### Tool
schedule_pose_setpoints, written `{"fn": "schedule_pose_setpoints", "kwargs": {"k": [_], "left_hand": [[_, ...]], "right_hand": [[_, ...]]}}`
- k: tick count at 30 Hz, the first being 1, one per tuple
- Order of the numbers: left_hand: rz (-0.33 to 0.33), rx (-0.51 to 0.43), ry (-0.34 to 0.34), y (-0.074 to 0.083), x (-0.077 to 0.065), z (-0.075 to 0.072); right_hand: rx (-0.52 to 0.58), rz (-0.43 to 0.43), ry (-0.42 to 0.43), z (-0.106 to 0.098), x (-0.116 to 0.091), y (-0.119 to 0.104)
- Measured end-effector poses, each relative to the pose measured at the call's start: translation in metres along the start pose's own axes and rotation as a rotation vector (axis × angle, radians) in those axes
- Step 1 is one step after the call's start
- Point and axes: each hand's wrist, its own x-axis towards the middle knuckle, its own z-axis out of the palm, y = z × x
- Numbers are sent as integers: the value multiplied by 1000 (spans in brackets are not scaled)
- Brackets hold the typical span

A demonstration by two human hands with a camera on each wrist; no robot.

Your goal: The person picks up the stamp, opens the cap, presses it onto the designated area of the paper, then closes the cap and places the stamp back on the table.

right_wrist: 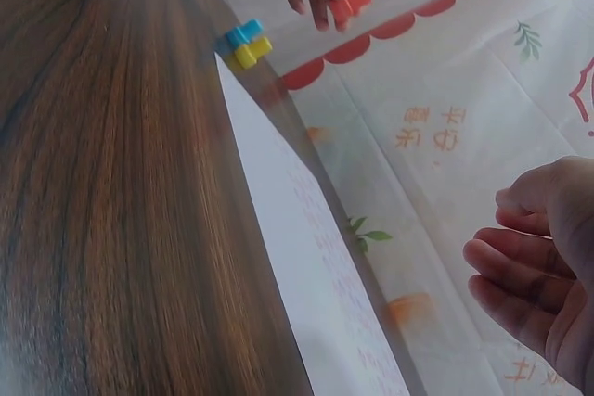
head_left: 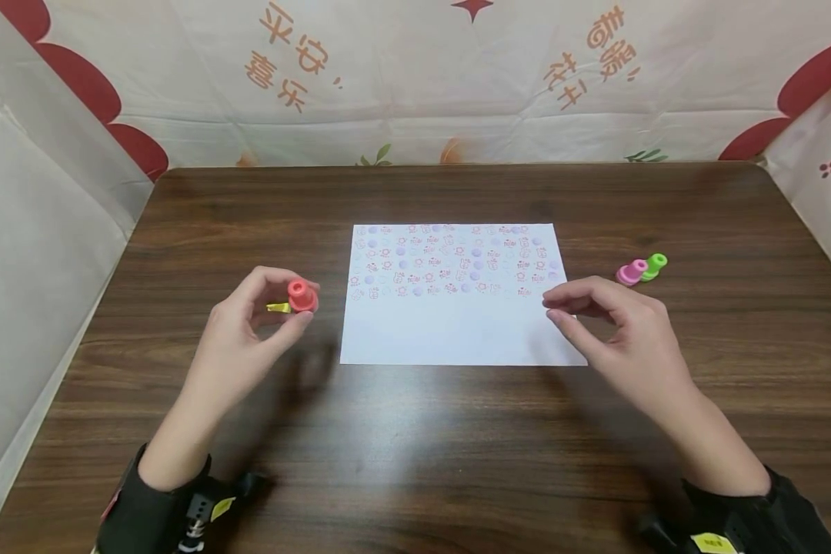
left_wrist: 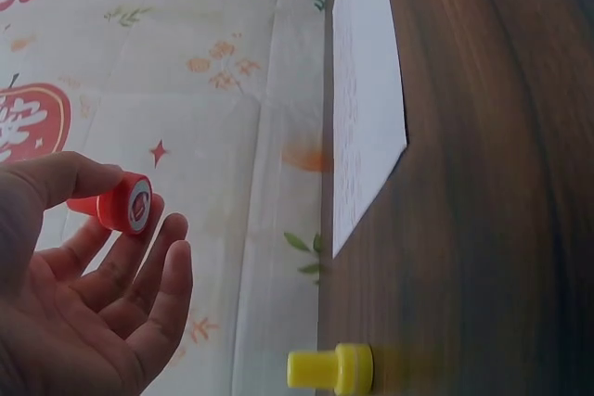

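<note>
My left hand [head_left: 249,315] pinches a red stamp [head_left: 302,294] between thumb and fingers, left of the paper. In the left wrist view the red stamp [left_wrist: 126,203] shows its round printed face, the other fingers half spread below it. My right hand [head_left: 616,331] hovers at the paper's right edge, fingers bent and a gap before the thumb, with nothing held. The white sheet of paper [head_left: 457,335] carries rows of small red and purple prints across its upper half. A yellow stamp [head_left: 278,308] is partly hidden behind my left hand.
On the wooden table [head_left: 402,462], a pink stamp [head_left: 632,272] and a green stamp [head_left: 655,266] stand together right of the paper. The right wrist view shows a blue stamp [right_wrist: 246,31] beside the yellow one. A patterned white cloth [head_left: 415,85] hangs behind the table.
</note>
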Motion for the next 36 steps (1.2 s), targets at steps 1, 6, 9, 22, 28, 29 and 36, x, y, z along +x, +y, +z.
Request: {"fn": "schedule_pose_setpoints", "kwargs": {"k": [1,6,9,22,28,29,36], "left_hand": [[-3,7,1,-1,-1,-2],[-8,47,17,-7,-4,-8],[-11,56,29,-11,-6,-11],[-64,166,-49,-28,-12,-19],[-114,207,-82,-33,-14,-21],[-114,225,-86,-33,-14,-21],[-97,359,-128,-37,-16,-20]], "right_hand": [[2,-6,6,0,0,1],[7,-4,17,-2,-2,6],[3,3,20,-3,-3,8],[-48,37,29,-13,-8,17],[-65,67,33,-18,-9,22],[-70,72,34,-19,-9,23],[-105,118,43,-24,-9,26]]}}
